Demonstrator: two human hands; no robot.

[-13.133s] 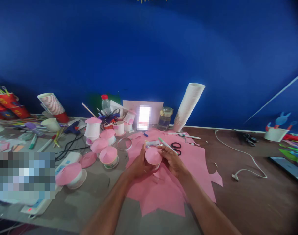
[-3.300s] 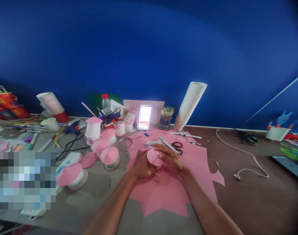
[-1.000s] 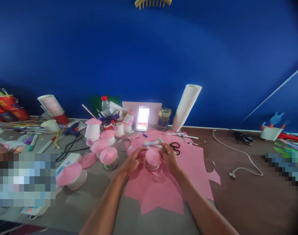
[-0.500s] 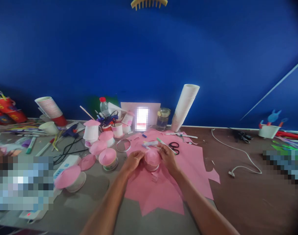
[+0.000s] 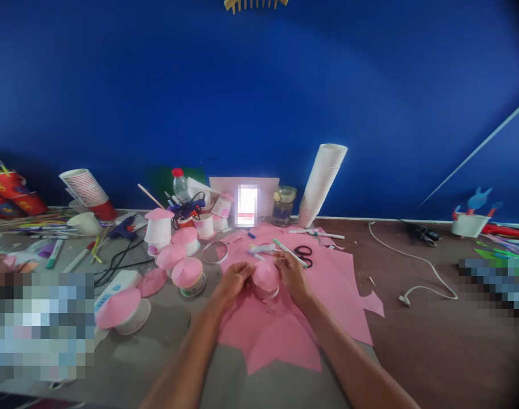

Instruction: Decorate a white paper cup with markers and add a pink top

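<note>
A pink paper cone (image 5: pixel 267 274) sits over a small white paper cup (image 5: pixel 266 293) in front of me. My left hand (image 5: pixel 236 279) pinches the cone's left edge between thumb and fingers. At its right edge, my right hand (image 5: pixel 292 274) has its fingers closed on the paper. Beneath both lies a large cut sheet of pink paper (image 5: pixel 336 301). Just beyond the hands are a green-capped marker (image 5: pixel 290 253) and black-handled scissors (image 5: pixel 304 255). What the fingertips do behind the cone is hidden.
Left of my hands stand several cups with pink paper tops (image 5: pixel 188 274) and a roll of clear tape (image 5: pixel 214 253). A tall stack of white cups (image 5: pixel 323 184) leans at the back. A glass jar (image 5: pixel 284 205), glue gun (image 5: pixel 125 227) and white cable (image 5: pixel 430 289) lie around.
The camera view has shifted very slightly. Both hands stay on the pink paper cone, with hardly any movement in the fingers.
</note>
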